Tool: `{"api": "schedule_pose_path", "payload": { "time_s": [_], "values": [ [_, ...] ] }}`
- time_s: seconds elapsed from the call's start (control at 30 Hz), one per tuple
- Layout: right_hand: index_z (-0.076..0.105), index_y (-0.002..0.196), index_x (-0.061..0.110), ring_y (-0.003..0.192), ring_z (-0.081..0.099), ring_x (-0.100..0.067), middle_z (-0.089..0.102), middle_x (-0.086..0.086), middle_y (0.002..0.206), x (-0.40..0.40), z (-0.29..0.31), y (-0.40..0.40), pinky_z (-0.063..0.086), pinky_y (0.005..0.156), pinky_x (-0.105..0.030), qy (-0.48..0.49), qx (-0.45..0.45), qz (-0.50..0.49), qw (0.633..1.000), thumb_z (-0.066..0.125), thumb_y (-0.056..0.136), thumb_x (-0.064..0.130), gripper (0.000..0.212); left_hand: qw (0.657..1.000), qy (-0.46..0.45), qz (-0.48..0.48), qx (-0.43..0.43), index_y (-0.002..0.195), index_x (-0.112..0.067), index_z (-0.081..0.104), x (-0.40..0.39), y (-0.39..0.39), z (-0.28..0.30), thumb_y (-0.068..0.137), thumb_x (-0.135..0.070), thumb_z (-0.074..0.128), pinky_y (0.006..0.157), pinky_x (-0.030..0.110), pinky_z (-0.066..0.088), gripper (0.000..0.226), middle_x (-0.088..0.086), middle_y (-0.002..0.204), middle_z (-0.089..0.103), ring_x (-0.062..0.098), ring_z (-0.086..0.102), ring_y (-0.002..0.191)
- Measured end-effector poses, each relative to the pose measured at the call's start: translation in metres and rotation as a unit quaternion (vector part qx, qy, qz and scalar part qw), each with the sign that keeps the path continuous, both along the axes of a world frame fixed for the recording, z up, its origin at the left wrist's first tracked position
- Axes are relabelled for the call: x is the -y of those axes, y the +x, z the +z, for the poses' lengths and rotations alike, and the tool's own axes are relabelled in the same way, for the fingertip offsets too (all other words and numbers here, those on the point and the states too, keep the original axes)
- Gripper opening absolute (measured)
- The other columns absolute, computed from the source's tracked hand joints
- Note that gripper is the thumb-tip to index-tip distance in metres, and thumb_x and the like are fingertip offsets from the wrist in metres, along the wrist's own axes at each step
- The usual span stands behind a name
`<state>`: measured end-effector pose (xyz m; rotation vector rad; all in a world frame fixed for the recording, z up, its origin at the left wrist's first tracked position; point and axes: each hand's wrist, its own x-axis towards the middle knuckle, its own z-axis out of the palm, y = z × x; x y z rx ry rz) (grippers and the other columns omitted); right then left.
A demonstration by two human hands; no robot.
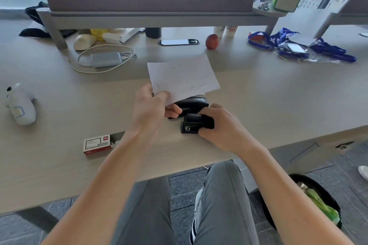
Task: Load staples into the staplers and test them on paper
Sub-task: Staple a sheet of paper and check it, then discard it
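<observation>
Two black staplers sit near the front edge of the bench (258,93), and you have one under each side of the job. Your right hand (221,125) wraps the nearer stapler (196,124), fingers curled tight round its body with its mouth facing left. Your left hand (149,105) pinches the paper (183,77) by its near corner, sheet lifted and tilted over the farther stapler (191,104). Several staples already show along the sheet's edges, so pick a bare stretch. Feed that edge flat into the mouth, steady the base against the bench, then press down squarely. The staple box (97,144) lies to your left, drawer slid partly open, should the stapler come up dry.
</observation>
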<state>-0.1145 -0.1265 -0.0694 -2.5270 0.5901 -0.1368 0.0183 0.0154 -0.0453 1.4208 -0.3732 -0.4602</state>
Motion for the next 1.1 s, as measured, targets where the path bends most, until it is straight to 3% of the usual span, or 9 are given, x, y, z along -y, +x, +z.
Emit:
{"api": "schedule_pose_path", "payload": {
  "time_s": [0.13,0.3,0.4,0.47,0.57,0.63,0.73,0.9,1.1],
  "values": [
    [0.055,0.141,0.027,0.109,0.061,-0.012,0.061,0.008,0.12,0.004,-0.011,-0.004,0.044,0.084,-0.024,0.04,0.071,-0.041,0.996,0.079,0.084,0.033,0.062,1.0,0.008,-0.016,-0.002,0.095,-0.009,0.064,-0.001,0.0,0.002,0.091,0.003,0.053,0.046,0.03,0.044,0.017,0.0,0.062,0.065,0.021,0.054,0.046],
    [0.042,0.155,0.027,0.1,0.067,-0.007,0.057,0.006,0.134,0.017,0.003,-0.034,0.055,0.088,-0.02,0.05,0.342,-0.122,0.93,0.08,0.09,0.024,0.075,0.998,0.049,-0.051,0.001,0.098,-0.008,0.064,0.007,-0.007,0.004,0.09,0.0,0.056,0.044,0.028,0.034,0.013,0.006,0.069,0.065,0.019,0.047,0.046],
    [0.062,0.14,0.022,0.087,0.066,-0.011,0.053,0.002,0.14,0.03,0.017,-0.053,0.058,0.077,-0.023,0.004,0.366,-0.087,0.926,0.08,0.091,0.014,0.053,0.994,0.076,-0.081,0.011,0.104,-0.008,0.063,0.018,-0.017,0.009,0.091,-0.002,0.056,0.04,0.024,0.033,0.017,0.014,0.079,0.062,0.017,0.045,0.043],
    [0.076,0.116,0.018,0.081,0.064,-0.012,0.06,0.003,0.135,0.035,0.022,-0.063,0.056,0.073,-0.026,0.007,0.359,-0.079,0.93,0.078,0.093,0.016,0.023,0.99,0.087,-0.107,0.015,0.127,-0.009,0.058,0.026,-0.024,0.01,0.09,-0.003,0.057,0.041,0.024,0.036,0.037,0.013,0.086,0.069,0.018,0.049,0.043],
    [0.076,0.092,0.015,0.069,0.065,-0.01,0.074,0.007,0.103,0.037,0.024,-0.079,0.054,0.065,-0.032,0.081,0.357,-0.129,0.921,0.073,0.097,0.023,0.01,0.988,0.071,-0.139,0.004,0.156,-0.031,0.03,0.036,-0.037,0.012,0.097,-0.011,0.057,0.044,0.027,0.044,0.068,0.013,0.086,0.078,0.022,0.059,0.048],
    [0.076,0.091,0.013,0.059,0.065,-0.011,0.073,0.005,0.075,0.038,0.026,-0.09,0.053,0.059,-0.029,0.144,0.368,-0.173,0.902,0.071,0.099,0.02,0.012,0.987,0.041,-0.153,0.002,0.144,-0.025,0.051,0.042,-0.052,0.017,0.105,-0.028,0.051,0.046,0.028,0.046,0.039,0.012,0.083,0.077,0.023,0.061,0.053],
    [0.075,0.09,0.012,0.057,0.068,-0.016,0.073,-0.001,0.069,0.037,0.033,-0.107,0.054,0.054,-0.028,0.211,0.392,-0.238,0.863,0.069,0.099,0.019,0.013,0.981,0.003,-0.184,-0.054,0.116,-0.009,0.066,0.05,-0.072,0.023,0.107,-0.048,0.034,0.049,0.03,0.047,0.052,0.016,0.086,0.074,0.027,0.061,0.059],
    [0.075,0.09,0.017,0.056,0.068,-0.012,0.078,-0.001,0.078,0.033,0.042,-0.143,0.055,0.054,-0.023,0.292,0.408,-0.324,0.802,0.07,0.098,0.024,0.012,0.975,-0.008,-0.22,-0.036,0.102,-0.005,0.062,0.067,-0.106,0.023,0.102,-0.014,0.04,0.05,0.032,0.047,0.023,0.015,0.084,0.073,0.028,0.06,0.057],
    [0.076,0.093,0.017,0.06,0.071,-0.013,0.081,-0.007,0.087,0.028,0.04,-0.19,0.057,0.058,-0.026,0.272,0.41,-0.393,0.777,0.071,0.098,0.026,0.011,0.964,0.018,-0.265,-0.016,0.098,-0.005,0.067,0.093,-0.135,0.01,0.1,-0.008,0.054,0.047,0.028,0.044,0.014,0.008,0.072,0.07,0.023,0.058,0.049]
  ]
}}
